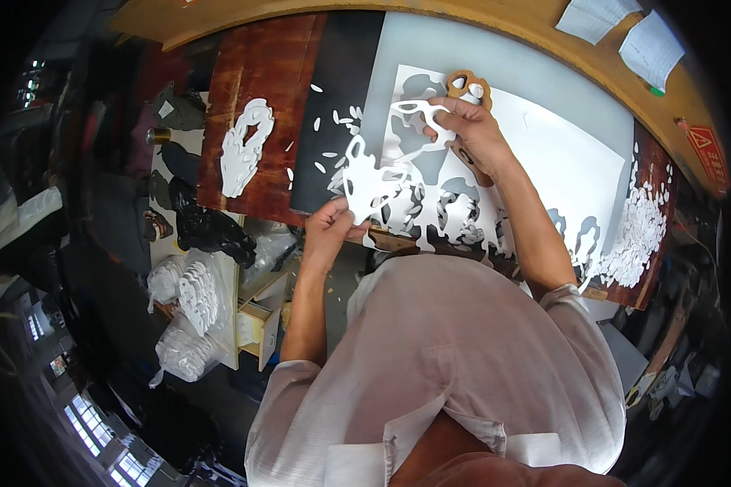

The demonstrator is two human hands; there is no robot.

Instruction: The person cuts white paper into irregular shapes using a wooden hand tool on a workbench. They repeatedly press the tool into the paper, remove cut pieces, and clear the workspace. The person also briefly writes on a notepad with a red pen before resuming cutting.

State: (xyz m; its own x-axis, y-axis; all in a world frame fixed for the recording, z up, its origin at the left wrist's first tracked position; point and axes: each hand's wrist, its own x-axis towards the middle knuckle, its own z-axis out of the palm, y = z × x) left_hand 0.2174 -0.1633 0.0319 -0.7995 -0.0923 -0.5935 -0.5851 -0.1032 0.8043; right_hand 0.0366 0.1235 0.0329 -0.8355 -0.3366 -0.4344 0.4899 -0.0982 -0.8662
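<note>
Grey board (495,53): left hand (328,234) pinches a white scrap's (367,187) near end; right hand (474,134), farther right, grips a white loop (427,105).

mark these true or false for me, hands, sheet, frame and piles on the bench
1. The left hand holds a white cut piece. True.
2. The right hand is empty. False: its fingers grip a white loop.
3. A stack of white cut-outs lies on the reddish-brown board at the left. True.
4. The big pile of small white bits is at the bench's left end. False: it is at the right end.
5. The brown frame is nearer the right hand than the left. True.
</note>
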